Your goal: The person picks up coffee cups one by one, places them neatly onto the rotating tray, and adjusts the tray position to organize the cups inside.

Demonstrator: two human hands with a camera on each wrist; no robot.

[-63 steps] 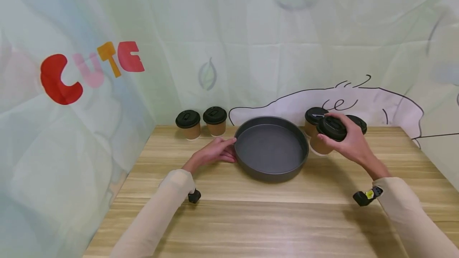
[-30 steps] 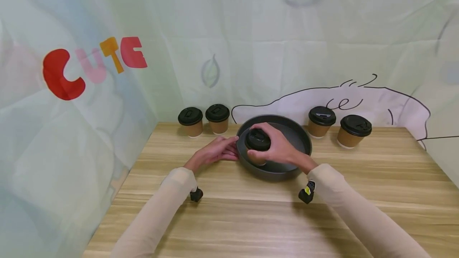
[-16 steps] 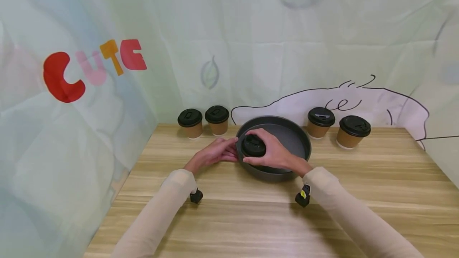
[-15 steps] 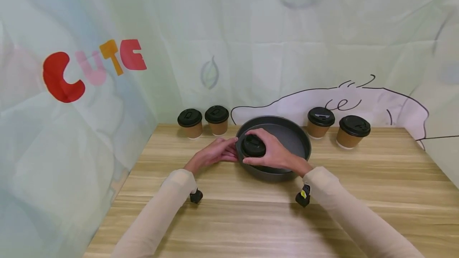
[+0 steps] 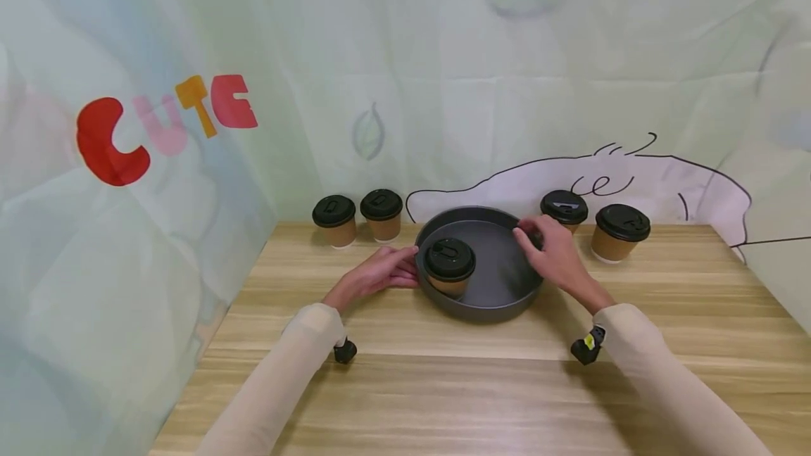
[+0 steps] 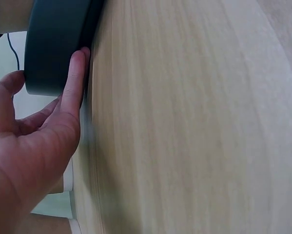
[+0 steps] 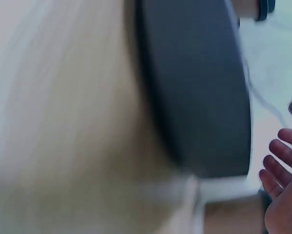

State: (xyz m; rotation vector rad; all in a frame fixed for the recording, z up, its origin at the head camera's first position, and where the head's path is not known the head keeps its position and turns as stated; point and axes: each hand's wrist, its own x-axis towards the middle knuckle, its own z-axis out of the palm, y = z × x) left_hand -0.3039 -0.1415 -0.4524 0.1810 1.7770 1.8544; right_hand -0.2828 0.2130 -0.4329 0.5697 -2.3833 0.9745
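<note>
from my seat at the feed, i see the left hand holding the dark round pan at its left side, thumb at the rim and fingers stretched low against the outer wall. the pan sits flat on the wooden table. the right hand is at the pan's far right edge, fingers loosely bent and gripping nothing; in the blurred right wrist view i see them apart from the pan's wall.

inside the pan, on its left side, i have one brown paper cup, upright under its black lid. four more lidded cups stand upright on the table: to the left of the pan, an outer left cup and an inner left cup just beside it; to the right, an inner right cup, partly hidden behind the right hand, and an outer right cup near it.

i see pale sleeves on both arms, and a printed cloth hangs behind the table, with colourful letters on the left.
</note>
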